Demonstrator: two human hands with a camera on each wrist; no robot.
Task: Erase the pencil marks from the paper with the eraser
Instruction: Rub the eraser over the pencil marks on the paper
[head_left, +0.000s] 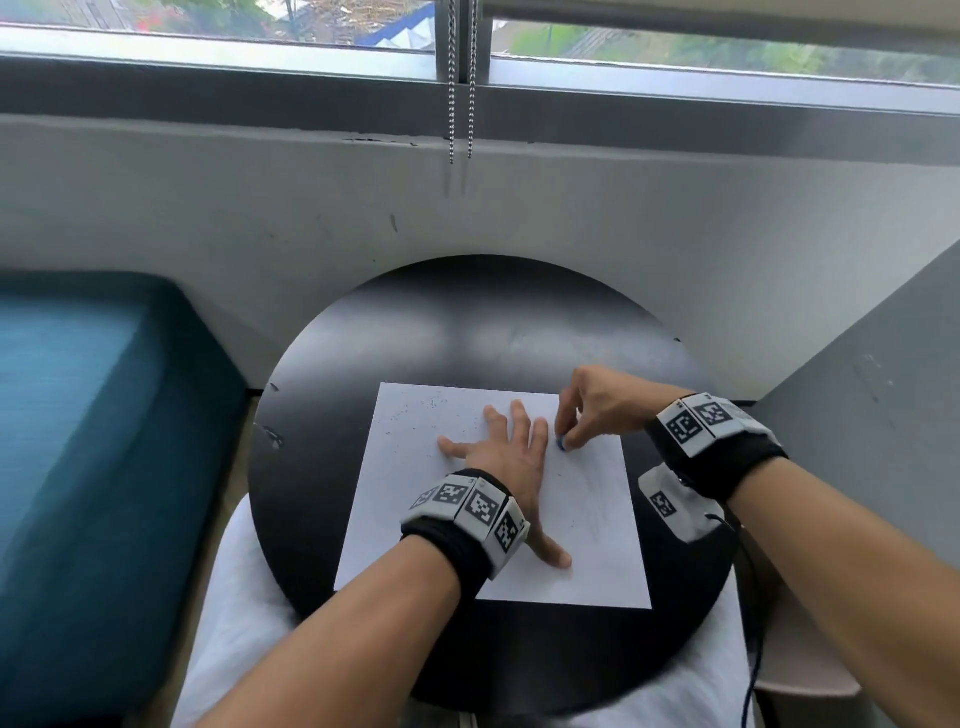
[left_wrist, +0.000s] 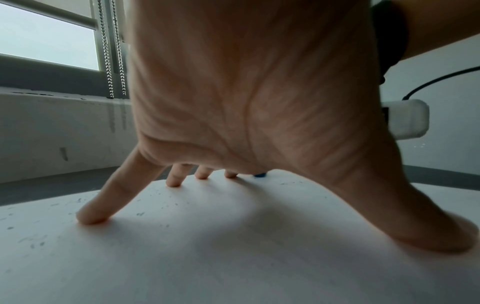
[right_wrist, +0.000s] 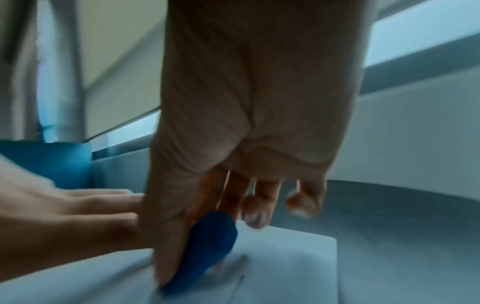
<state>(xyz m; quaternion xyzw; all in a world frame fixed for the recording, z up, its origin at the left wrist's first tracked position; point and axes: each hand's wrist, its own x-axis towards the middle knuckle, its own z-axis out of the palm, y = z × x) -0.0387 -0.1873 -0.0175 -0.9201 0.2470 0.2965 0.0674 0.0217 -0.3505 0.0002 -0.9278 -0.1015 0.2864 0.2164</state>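
A white sheet of paper lies on a round black table. Faint pencil marks run down its right half, and dark crumbs speckle its far left part. My left hand lies flat on the sheet with fingers spread and straight; the spread fingers press the paper. My right hand pinches a small blue eraser between thumb and fingers, its tip on the paper beside the left hand. The blue eraser shows blurred in the right wrist view, against the sheet.
A teal cushion sits left of the table. A grey-white wall ledge rises behind, under a window with hanging bead chains. A grey panel stands to the right. A black cable hangs from my right wrist.
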